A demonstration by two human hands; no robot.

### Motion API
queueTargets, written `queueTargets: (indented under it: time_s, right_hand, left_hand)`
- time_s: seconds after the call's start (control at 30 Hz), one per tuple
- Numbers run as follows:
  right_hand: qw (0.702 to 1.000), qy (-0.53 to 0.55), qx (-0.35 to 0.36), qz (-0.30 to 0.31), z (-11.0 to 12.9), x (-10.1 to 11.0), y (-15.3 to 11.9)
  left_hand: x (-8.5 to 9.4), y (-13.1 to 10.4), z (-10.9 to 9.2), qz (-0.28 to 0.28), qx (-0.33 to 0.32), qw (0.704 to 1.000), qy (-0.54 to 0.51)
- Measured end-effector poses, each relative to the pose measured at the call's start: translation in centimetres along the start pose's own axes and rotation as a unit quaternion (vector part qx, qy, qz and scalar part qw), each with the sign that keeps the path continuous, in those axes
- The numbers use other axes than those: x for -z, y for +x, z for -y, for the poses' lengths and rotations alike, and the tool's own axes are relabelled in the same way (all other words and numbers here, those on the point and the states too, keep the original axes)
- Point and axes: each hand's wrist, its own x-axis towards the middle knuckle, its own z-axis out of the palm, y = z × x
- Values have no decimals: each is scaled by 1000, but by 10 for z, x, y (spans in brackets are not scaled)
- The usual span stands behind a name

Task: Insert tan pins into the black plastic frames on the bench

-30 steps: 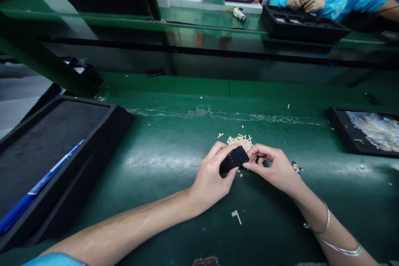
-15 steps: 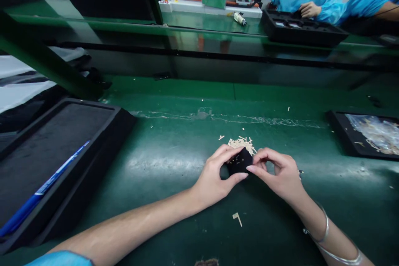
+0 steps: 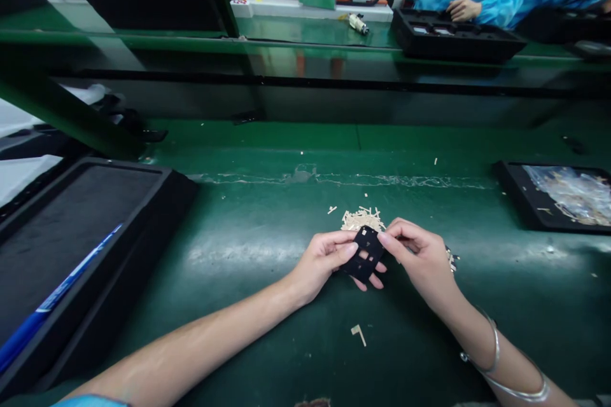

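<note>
Evidently the work is partway along: the black plate is up in the hands, with a small pale patch near its far end, while many pale strips lie loose in a heap just beyond it. How many plates are finished, or how much of this one remains, I cannot tell.

The left hand has the plate gripped, thumb pressed on the upper face and other fingers spread underneath, their tips showing past the near edge. The plate sits tilted above the green bench, and skin shows through an opening in it.

The right hand has its thumb and forefinger drawn close together at the plate's far right corner, seemingly touching it; whether they pinch a tiny piece is hidden. Dark and pale bits lie beside that hand. One bent pale piece rests nearer the body, apart from the heap.
</note>
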Motion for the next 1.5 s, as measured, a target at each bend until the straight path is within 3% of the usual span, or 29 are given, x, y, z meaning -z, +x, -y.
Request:
queueTargets:
  time_s: [0.47,0.77,0.83,1.03,1.1,1.23,1.5]
  right_hand:
    - [997,3,-23,71,-1,-1,2]
    - [996,41,-66,46,-5,-5,2]
    - [995,53,-68,53,-4,-5,3]
    - [965,113,-110,209,-8,-5,4]
    - [968,152,-107,166,-11,-6,4]
    - [976,188,-106,-1,-11,-8,21]
    - [981,136,-101,-91,5,13,134]
  left_hand:
    - [-6,-7,-2,-129,-34,978,163]
    - [-7,-5,-1,-106,-16,977,184]
    - [-7,-5,0,-123,-27,975,186]
    - [-2,-1,1,-222,-100,956,165]
    - [-1,1,0,-212,-111,958,157]
    - [-3,2,0,-192,-114,961,164]
    - [-2,4,3,-181,-125,951,218]
